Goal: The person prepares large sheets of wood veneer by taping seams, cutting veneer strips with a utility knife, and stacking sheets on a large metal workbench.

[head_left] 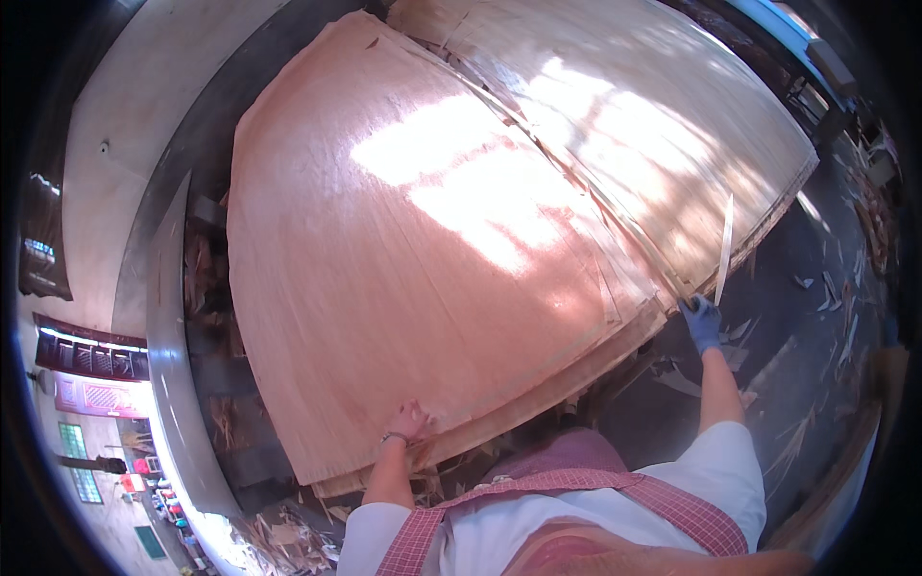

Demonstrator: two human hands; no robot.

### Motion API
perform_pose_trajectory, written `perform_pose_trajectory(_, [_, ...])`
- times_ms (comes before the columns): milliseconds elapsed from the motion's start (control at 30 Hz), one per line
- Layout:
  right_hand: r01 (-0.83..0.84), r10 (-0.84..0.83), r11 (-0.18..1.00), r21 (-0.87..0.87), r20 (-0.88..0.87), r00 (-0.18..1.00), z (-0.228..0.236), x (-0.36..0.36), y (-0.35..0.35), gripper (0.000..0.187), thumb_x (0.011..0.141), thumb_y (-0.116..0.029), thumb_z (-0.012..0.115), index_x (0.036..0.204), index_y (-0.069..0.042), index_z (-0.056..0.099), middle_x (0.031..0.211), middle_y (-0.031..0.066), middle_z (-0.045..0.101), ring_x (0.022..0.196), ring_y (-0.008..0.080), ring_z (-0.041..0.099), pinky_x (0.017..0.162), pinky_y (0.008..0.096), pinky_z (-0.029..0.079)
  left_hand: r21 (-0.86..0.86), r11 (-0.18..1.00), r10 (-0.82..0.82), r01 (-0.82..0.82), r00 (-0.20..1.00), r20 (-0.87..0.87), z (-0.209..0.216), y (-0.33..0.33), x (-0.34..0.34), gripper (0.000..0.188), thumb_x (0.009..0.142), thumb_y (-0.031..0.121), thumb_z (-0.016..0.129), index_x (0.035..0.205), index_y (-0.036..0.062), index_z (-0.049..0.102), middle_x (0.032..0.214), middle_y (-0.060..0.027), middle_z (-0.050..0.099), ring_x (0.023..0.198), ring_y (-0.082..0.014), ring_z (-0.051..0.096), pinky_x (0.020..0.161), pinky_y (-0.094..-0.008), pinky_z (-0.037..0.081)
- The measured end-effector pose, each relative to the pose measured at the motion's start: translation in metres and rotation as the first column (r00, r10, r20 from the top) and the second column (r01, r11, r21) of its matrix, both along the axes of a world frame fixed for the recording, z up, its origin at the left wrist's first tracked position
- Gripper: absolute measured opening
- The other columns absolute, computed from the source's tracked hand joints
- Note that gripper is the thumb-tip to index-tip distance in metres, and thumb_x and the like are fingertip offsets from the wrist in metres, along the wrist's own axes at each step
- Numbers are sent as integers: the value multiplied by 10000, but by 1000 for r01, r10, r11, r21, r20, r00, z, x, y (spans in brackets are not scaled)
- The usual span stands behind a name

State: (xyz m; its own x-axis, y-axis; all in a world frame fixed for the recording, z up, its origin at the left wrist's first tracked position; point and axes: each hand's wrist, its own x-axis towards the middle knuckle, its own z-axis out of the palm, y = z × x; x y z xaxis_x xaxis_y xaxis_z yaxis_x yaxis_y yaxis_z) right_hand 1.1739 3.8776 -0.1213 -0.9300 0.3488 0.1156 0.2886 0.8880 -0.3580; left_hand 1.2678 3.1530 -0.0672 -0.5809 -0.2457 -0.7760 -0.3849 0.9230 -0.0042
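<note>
Head view looked down on a big stack of thin veneer sheets (413, 278), reddish-tan and glossy, with patches of sunlight across the top sheet. More sheets (634, 115) lay a bit askew behind it on the right. The stack took up most of the picture. Around it was a dark floor (816, 288) littered with wood scraps (845, 326), and more offcuts were piled under the stack's near-left edge. A grey metal rail (168, 365) ran along the left side, with a pale wall beyond it.

The person's left hand (408, 420) was bare, fingers spread loosely and lying flat on the near edge of the top sheet, a bracelet at the wrist. The right hand (702, 322) wore a blue glove and was closed around the lower end of a narrow pale strip (724, 252), which stood almost upright just off the stack's right corner. Both hands were well apart, one at each end of that near edge.
</note>
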Motion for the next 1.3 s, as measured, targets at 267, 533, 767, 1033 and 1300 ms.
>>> perform_pose_trajectory(267, [42, -27, 967, -251, 63, 998, 5, -193, -67, 515, 768, -577, 701, 791, -62, 681, 771, 139, 695, 737, 322, 676, 671, 415, 512, 26, 1000, 16, -16, 1000, -12, 9, 18, -14, 714, 869, 575, 496, 1457, 191, 368, 1514, -149, 343, 1340, -397, 392, 1094, -464, 362])
perform_pose_trajectory(533, [-15, 22, 960, -281, 24, 999, 13, -185, -135, 567, 815, -593, 652, 805, -26, 662, 742, 176, 677, 720, 341, 665, 661, 421, 496, 45, 993, 118, -113, 983, -140, 9, 14, 14, 723, 882, 525, 517, 1463, 124, 361, 1498, -124, 371, 1373, -368, 339, 1097, -463, 358])
perform_pose_trajectory(767, [-145, 179, 923, -357, 63, 982, 35, -261, -208, 580, 851, -591, 588, 909, -21, 681, 848, 209, 695, 851, 367, 674, 777, 460, 513, 20, 993, 122, -120, 987, -105, -9, 17, 13, 713, 881, 505, 527, 1461, 128, 352, 1482, -183, 370, 1363, -382, 344, 1093, -486, 352])
perform_pose_trajectory(1033, [-309, 370, 872, -379, 96, 924, 11, -258, -245, 569, 882, -553, 567, 823, 3, 668, 762, 244, 666, 732, 369, 667, 681, 453, 506, -129, 989, -120, 77, 922, -369, -38, 3, 49, 447, 909, 380, 510, 1227, 71, 568, 1303, -197, 515, 1164, -364, 520, 956, -503, 431])
perform_pose_trajectory(1300, [-130, 239, 954, -269, 423, 874, 10, -143, -161, 555, 816, -495, 686, 1154, -65, 591, 1069, 182, 670, 980, 323, 649, 870, 427, 491, 503, 264, 965, -823, 228, -133, -36, 40, 76, 369, 919, 396, 584, 1015, 39, 578, 1111, -163, 637, 1018, -311, 623, 830, -438, 532])
